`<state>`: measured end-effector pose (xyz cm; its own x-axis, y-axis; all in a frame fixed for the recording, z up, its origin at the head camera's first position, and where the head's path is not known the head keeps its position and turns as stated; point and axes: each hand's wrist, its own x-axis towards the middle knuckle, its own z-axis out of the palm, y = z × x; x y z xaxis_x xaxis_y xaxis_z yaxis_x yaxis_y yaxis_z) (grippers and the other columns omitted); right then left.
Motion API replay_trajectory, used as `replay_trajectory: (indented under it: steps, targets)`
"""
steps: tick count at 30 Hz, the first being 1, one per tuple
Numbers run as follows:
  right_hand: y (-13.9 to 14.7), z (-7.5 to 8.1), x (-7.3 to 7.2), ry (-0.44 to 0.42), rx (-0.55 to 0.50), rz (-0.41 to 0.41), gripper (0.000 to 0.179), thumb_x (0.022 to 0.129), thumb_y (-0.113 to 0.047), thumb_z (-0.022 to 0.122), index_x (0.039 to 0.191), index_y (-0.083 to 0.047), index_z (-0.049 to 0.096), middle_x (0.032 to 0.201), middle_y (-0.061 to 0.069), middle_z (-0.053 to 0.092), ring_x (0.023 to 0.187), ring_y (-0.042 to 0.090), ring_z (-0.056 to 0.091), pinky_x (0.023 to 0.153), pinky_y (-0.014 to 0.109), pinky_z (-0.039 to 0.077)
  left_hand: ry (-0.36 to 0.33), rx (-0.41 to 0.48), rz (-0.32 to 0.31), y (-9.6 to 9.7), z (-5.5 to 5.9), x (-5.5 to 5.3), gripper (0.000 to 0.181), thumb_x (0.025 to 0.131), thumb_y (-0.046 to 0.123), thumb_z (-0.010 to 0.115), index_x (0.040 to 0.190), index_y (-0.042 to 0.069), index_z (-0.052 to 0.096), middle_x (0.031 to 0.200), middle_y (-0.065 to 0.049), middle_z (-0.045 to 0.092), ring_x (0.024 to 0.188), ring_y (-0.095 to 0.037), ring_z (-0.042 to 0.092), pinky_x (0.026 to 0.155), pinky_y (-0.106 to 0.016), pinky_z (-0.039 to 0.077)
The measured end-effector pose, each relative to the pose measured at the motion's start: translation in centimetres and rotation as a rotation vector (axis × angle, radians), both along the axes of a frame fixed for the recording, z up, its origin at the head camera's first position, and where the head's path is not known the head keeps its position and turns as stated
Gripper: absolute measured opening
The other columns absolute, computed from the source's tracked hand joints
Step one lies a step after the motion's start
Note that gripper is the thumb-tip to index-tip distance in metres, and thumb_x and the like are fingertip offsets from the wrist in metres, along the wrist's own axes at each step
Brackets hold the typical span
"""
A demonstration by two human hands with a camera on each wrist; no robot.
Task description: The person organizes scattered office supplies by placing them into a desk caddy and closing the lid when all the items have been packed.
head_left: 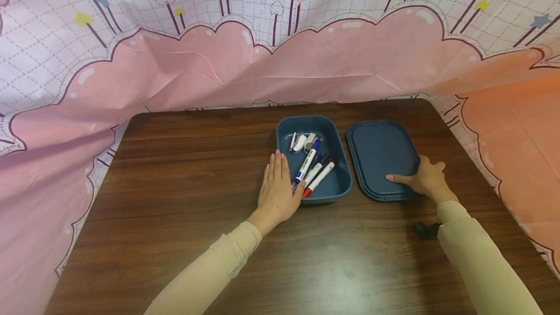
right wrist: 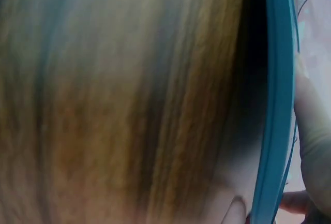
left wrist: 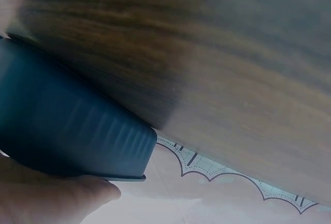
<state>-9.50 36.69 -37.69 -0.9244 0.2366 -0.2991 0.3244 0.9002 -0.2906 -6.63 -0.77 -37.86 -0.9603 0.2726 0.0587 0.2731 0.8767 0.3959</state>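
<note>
A blue-grey plastic box (head_left: pixel 339 179) sits on the table with several markers (head_left: pixel 321 179) in it, capped blue, black and red. Small white objects (head_left: pixel 299 144) lie at the box's far end. My left hand (head_left: pixel 277 193) lies against the box's left side, fingers straight and together, with the thumb at the near rim. To the right is a flat blue-grey lid (head_left: pixel 380 154). My right hand (head_left: pixel 424 176) holds the lid's near right corner, thumb on top. Its fingertips (right wrist: pixel 236 212) show at the lid's other face in the right wrist view.
The brown wooden table (head_left: pixel 183 169) extends left and in front of the box. A small dark object (head_left: pixel 425 230) is by the right sleeve. A pink patterned cloth (head_left: pixel 271 72) hangs behind the table and down its sides.
</note>
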Motion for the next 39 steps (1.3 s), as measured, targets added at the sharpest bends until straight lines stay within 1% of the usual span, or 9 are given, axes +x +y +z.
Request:
replay_trajectory:
  steps: [3, 5, 11, 14, 18, 23, 30, 35, 39]
  targets:
    - [-0.3, 0.3, 0.1, 0.043, -0.007, 0.002, 0.132, 0.060, -0.074, 0.063, 0.139, 0.016, 0.007, 0.125, 0.049, 0.016, 0.105, 0.059, 0.033, 0.082, 0.066, 0.039, 0.004, 0.004, 0.002, 0.0, 0.0, 0.0, 0.077, 0.094, 0.047, 0.035, 0.145, -0.003, 0.008, 0.154, -0.016, -0.004, 0.143, -0.025, -0.009, 0.118, -0.041, 0.006]
    - [-0.4, 0.6, 0.2, 0.066, -0.014, -0.001, 0.130, 0.062, -0.073, 0.063, 0.138, 0.017, 0.009, 0.126, 0.050, 0.016, 0.107, 0.059, 0.031, 0.083, 0.066, 0.038, 0.008, 0.006, 0.002, 0.0, 0.0, 0.1, 0.077, 0.094, 0.047, 0.036, 0.145, -0.003, 0.008, 0.154, -0.017, -0.003, 0.143, -0.025, -0.008, 0.118, -0.041, 0.007]
    - [-0.8, 1.4, 0.4, 0.100, -0.076, -0.042, 0.128, 0.065, -0.071, 0.063, 0.141, 0.013, 0.003, 0.134, 0.047, 0.019, 0.119, 0.060, 0.026, 0.093, 0.067, 0.031, 0.014, 0.007, 0.001, 0.0, 0.0, 0.0, 0.077, 0.094, 0.047, 0.036, 0.145, -0.004, 0.009, 0.154, -0.017, -0.003, 0.143, -0.026, -0.008, 0.117, -0.042, 0.007]
    - [-0.8, 1.6, 0.5, 0.097, -0.108, -0.051, 0.126, 0.067, -0.070, 0.061, 0.142, 0.010, -0.001, 0.137, 0.045, 0.017, 0.121, 0.060, 0.025, 0.094, 0.066, 0.031, 0.007, 0.005, 0.002, -0.1, 0.0, 0.1, 0.077, 0.094, 0.047, 0.035, 0.145, -0.004, 0.008, 0.154, -0.017, -0.004, 0.143, -0.025, -0.008, 0.118, -0.040, 0.006]
    - [-0.8, 1.8, 0.7, 0.105, -0.123, -0.046, 0.124, 0.069, -0.069, 0.060, 0.142, 0.010, -0.003, 0.137, 0.045, 0.016, 0.121, 0.060, 0.025, 0.095, 0.066, 0.030, 0.003, 0.005, 0.002, -0.1, -0.1, 0.0, 0.077, 0.094, 0.047, 0.035, 0.145, -0.004, 0.008, 0.154, -0.016, -0.004, 0.143, -0.025, -0.008, 0.118, -0.040, 0.006]
    - [-0.8, 2.6, 0.9, 0.153, -0.092, -0.053, 0.121, 0.072, -0.067, 0.059, 0.141, 0.011, -0.001, 0.136, 0.044, 0.020, 0.119, 0.059, 0.028, 0.094, 0.066, 0.030, 0.007, 0.000, -0.002, -0.1, 0.0, 0.0, 0.077, 0.094, 0.047, 0.035, 0.145, -0.004, 0.008, 0.154, -0.017, -0.004, 0.143, -0.025, -0.008, 0.117, -0.042, 0.009]
    - [-1.6, 4.6, 1.3, 0.234, -0.048, -0.040, 0.114, 0.075, -0.063, 0.059, 0.141, 0.011, 0.003, 0.133, 0.044, 0.026, 0.114, 0.059, 0.033, 0.092, 0.065, 0.031, 0.009, 0.003, 0.001, -0.1, -0.1, 0.0, 0.077, 0.094, 0.047, 0.035, 0.145, -0.004, 0.009, 0.154, -0.017, -0.003, 0.143, -0.025, -0.008, 0.118, -0.040, 0.007]
    - [-2.6, 6.1, 1.3, 0.282, -0.026, -0.022, 0.112, 0.076, -0.061, 0.060, 0.142, 0.009, 0.003, 0.135, 0.043, 0.027, 0.113, 0.058, 0.033, 0.092, 0.066, 0.029, 0.018, -0.009, 0.000, -0.1, -0.2, 0.0, 0.076, 0.094, 0.047, 0.034, 0.145, -0.004, 0.009, 0.154, -0.016, -0.003, 0.143, -0.025, -0.008, 0.117, -0.042, 0.009]
    - [-3.4, 7.0, 1.4, 0.295, -0.023, -0.012, 0.111, 0.076, -0.058, 0.062, 0.143, 0.008, 0.003, 0.136, 0.042, 0.026, 0.114, 0.058, 0.033, 0.094, 0.066, 0.027, 0.007, -0.006, 0.002, 0.0, -0.2, 0.0, 0.077, 0.094, 0.048, 0.034, 0.145, -0.003, 0.007, 0.154, -0.015, -0.006, 0.143, -0.024, -0.009, 0.118, -0.040, 0.006]
